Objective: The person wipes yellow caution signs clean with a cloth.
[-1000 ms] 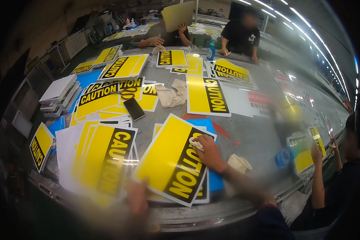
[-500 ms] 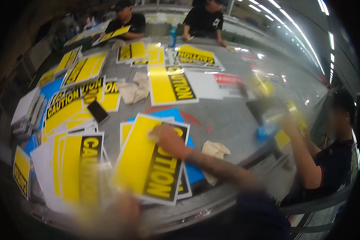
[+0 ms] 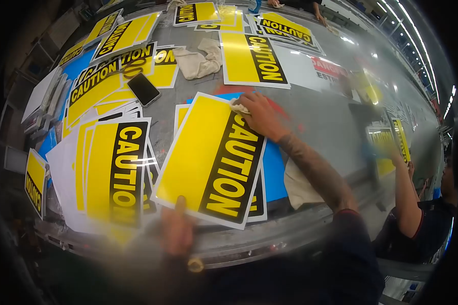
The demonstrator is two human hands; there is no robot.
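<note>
A yellow-and-black caution sign (image 3: 201, 147) lies tilted on other signs and a blue sheet (image 3: 274, 175) in front of me. My right hand (image 3: 263, 118) is closed on a pale cloth rag (image 3: 239, 106), pressed against the sign's far edge near the top of the black band. At the near edge, my left hand (image 3: 178, 231) grips the sign, one digit lying on its yellow face. Haze blurs that hand, and its other fingers are hard to make out. A stack of caution signs (image 3: 99, 168) lies just left of it.
Further caution signs (image 3: 254, 58), a phone (image 3: 143, 90) and a crumpled cloth (image 3: 201, 60) lie across the metal table (image 3: 331, 127). Another cloth (image 3: 297, 185) is by my right forearm. A co-worker (image 3: 417, 218) handles signs at the right; another person's hands show at the far side.
The view has tilted down and shifted. My right hand with the rag has moved from the sign's yellow part to its far edge. My left hand stays at the near edge.
</note>
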